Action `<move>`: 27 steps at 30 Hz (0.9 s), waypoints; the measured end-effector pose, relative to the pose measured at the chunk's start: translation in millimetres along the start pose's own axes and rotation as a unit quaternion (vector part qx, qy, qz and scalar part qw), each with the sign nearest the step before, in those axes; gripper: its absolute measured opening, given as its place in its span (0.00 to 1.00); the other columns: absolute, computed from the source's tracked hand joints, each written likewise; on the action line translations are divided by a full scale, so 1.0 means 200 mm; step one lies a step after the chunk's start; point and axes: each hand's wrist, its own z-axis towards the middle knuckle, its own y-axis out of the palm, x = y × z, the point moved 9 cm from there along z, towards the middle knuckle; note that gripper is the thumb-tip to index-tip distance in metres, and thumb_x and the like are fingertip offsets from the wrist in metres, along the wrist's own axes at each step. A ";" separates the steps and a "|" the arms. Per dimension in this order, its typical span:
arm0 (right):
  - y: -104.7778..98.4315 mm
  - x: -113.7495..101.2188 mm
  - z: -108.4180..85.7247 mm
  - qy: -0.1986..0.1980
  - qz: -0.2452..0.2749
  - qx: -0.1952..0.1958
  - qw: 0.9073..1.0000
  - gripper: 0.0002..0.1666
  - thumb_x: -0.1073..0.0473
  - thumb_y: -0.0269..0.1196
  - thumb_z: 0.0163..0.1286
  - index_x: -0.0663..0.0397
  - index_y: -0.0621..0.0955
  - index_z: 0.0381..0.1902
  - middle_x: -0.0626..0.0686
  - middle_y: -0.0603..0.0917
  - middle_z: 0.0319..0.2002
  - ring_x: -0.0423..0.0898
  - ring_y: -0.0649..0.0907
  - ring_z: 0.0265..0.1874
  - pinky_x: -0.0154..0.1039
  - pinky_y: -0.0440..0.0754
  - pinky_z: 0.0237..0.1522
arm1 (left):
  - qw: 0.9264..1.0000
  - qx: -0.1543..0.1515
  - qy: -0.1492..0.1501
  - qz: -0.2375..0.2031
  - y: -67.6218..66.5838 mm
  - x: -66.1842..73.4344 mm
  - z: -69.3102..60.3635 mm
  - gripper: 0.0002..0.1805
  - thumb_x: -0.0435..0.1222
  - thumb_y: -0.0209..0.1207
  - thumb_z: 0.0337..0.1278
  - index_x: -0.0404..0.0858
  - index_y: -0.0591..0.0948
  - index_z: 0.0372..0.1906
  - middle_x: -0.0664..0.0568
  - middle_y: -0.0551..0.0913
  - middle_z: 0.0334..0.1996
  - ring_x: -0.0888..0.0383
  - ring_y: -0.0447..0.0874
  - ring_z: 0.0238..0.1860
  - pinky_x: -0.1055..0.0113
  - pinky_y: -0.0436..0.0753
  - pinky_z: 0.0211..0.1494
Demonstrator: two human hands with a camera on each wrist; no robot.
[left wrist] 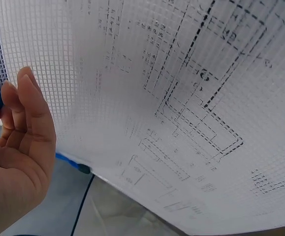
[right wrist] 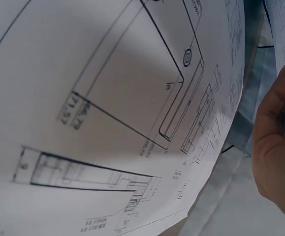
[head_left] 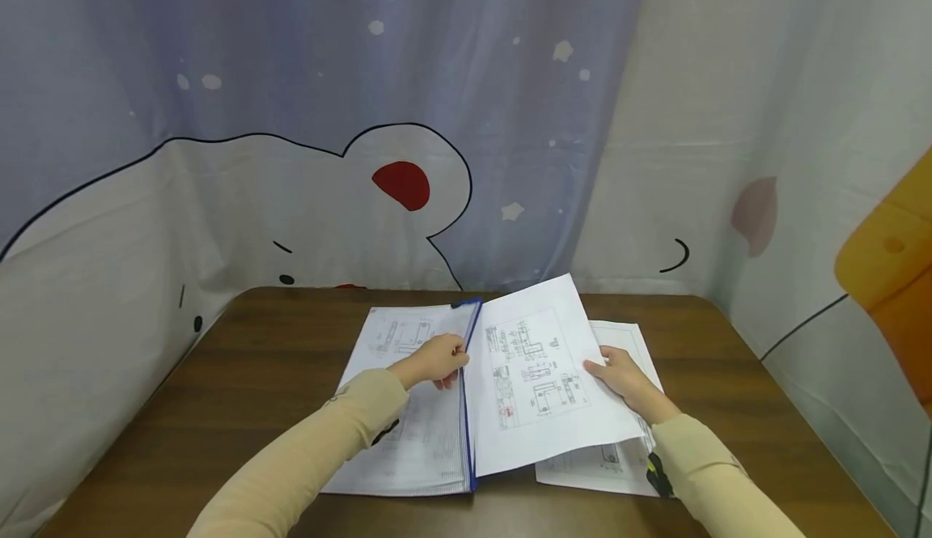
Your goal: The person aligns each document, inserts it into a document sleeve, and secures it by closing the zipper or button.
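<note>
Head cam: high, from near side of table point(head_left: 218, 392), faces forward-down toward far edge, curtain point(head_left: 553, 101) behind; widest, farthest, both far corners in. Left wrist cam: close-up on mesh folder point(left wrist: 98, 98), left hand point(left wrist: 24, 147) at left. Right wrist cam: close-up on drawing sheet point(right wrist: 122, 108), which one hard to tell; right hand point(right wrist: 275, 137) at right. Head/left share folder, left hand; head/right share right hand.

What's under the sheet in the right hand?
A second sheet lies partly under the held sheet, showing past its right and near edges. The second sheet's covered part, and anything else beneath, cannot be seen.
</note>
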 end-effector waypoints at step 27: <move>0.04 0.05 0.00 0.012 0.024 0.018 0.999 0.28 0.58 0.51 0.72 0.71 0.64 0.63 0.58 0.85 0.36 0.40 0.84 0.25 0.35 0.83 0.29 | 0.998 -0.002 -0.019 -0.063 0.07 -0.05 0.01 0.17 0.34 0.55 0.63 0.36 0.72 0.17 0.53 0.72 0.10 0.63 0.72 0.10 0.69 0.81 0.19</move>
